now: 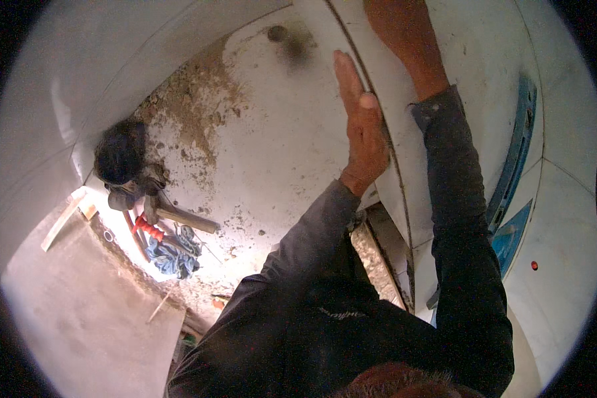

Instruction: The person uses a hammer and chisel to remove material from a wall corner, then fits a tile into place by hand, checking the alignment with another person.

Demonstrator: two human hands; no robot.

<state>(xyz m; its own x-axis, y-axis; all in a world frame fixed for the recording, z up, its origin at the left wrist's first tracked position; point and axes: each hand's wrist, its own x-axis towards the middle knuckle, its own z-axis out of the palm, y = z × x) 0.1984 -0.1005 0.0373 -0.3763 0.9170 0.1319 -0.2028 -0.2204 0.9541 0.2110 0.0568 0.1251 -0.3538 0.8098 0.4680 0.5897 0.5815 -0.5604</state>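
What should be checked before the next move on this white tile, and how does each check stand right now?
1. Left hand flat on the white tile, fingers straight: ok.
2. Right hand on the tile: cannot tell; it runs past the top edge of the picture.
3. Joint line beside the left hand even: cannot tell; the fisheye bends it.
4. Floor clean: not ok; brown mortar debris is scattered across it.
5. Tools clear of the hands: ok; the hammer and blue cloth lie apart, to the left.
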